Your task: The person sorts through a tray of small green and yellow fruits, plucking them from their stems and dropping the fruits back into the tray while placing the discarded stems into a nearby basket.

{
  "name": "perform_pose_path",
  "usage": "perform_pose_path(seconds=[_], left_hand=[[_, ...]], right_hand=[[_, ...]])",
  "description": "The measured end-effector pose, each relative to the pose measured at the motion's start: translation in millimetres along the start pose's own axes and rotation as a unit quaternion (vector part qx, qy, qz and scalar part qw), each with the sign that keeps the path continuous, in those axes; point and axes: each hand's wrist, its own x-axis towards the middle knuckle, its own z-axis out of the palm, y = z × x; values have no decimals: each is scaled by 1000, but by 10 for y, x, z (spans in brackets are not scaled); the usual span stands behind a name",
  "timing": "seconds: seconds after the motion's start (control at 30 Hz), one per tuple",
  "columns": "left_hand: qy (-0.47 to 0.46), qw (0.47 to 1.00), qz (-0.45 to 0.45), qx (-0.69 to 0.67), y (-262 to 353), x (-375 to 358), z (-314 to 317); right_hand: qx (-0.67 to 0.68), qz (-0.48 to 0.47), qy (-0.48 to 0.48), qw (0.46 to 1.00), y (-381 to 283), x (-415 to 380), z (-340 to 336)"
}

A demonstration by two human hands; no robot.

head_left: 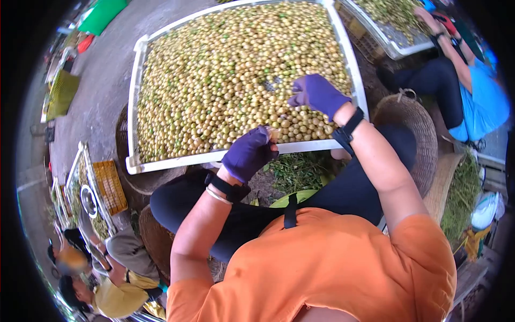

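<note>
A white-rimmed tray lies before me, filled with small round yellow-tan fruits with green bits among them. My left hand, in a purple glove, is at the near rim with its fingers curled closed; whatever is in them, if anything, is hidden. Over the right part of the fruits is my right hand, gloved the same way. Its fingers are bent together toward the fruits, and I cannot make out what is between them. A patch of the tray's grey perforated bottom shows just left of that hand.
Green stems and leaves lie on the ground below the tray. A woven basket stands at my right, and a yellow crate at left. One person in blue works at another tray; other people sit lower left.
</note>
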Motion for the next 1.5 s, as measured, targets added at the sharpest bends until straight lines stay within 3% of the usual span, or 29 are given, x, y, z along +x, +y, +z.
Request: perform_pose_path(seconds=[0.03,0.13,0.17,0.23,0.3,0.37,0.4,0.47,0.53,0.63,0.67,0.7,0.77,0.8,0.83,0.87,0.93,0.97,1.0,1.07,1.13,1.17,1.2,1.3,1.37,1.43,1.5], left_hand=[[4,1000,7,-25,-49,32,-2],[21,995,18,-98,-101,65,204],[29,989,31,-141,-144,132,165],[4,993,68,-101,-92,171,196],[-15,996,67,-57,-2,190,273],[-43,998,32,-21,-15,227,553],[-169,984,25,-41,-72,201,603],[-32,999,2,29,-270,84,1084],[-60,986,-17,152,-422,1,1316],[-90,944,-52,312,-457,-43,1389],[-78,915,-28,394,-432,-41,1352],[-64,879,-3,473,-369,-38,1261],[-60,758,67,645,-176,-28,976],[-20,728,42,684,-93,-75,1045],[-37,614,108,781,21,-30,680],[-55,483,171,857,162,-8,238],[5,381,112,918,285,-127,-21],[44,329,83,940,314,-185,-71],[88,303,-4,949,310,-234,16],[9,302,105,948,232,-317,-440],[34,230,171,957,36,-306,-665],[32,222,140,964,-42,-231,-543],[65,226,35,971,-109,-193,-243],[60,216,51,973,-144,-147,-200],[69,208,15,976,-192,-127,-92],[78,191,43,978,-256,-120,-104],[69,210,66,973,-267,-121,-104]], right_hand=[[-91,-16,30,995,-102,-40,-39],[-75,-15,36,996,-81,-80,-34],[-22,-96,119,988,10,-112,57],[135,-100,109,980,-249,-330,22],[99,-174,109,974,-455,-636,-65],[38,-137,57,988,-616,-973,-99],[-42,-118,123,984,-674,-1189,-71],[-14,-92,222,970,-617,-1532,30],[107,-90,265,954,-523,-1951,-17],[135,0,361,923,-263,-2746,-161],[73,43,419,904,-163,-3039,-243],[109,150,439,879,-93,-3379,-304],[4,308,450,838,325,-4154,-349],[9,424,431,796,331,-4508,-441],[-148,412,414,798,703,-5065,-294],[-202,514,278,786,789,-5544,-246],[-196,669,175,695,812,-5934,-159],[-201,651,205,703,946,-6248,-70],[-205,625,232,717,954,-6178,-97],[-6,612,359,705,690,-5739,-487],[57,536,438,720,464,-5070,-880],[53,454,444,770,439,-4819,-1010],[49,371,450,811,443,-4581,-1138],[81,227,435,868,-47,-3627,-1297],[189,134,377,897,-493,-3097,-1291],[252,-6,361,898,-751,-2573,-1146],[285,-74,316,902,-1191,-2179,-999]])
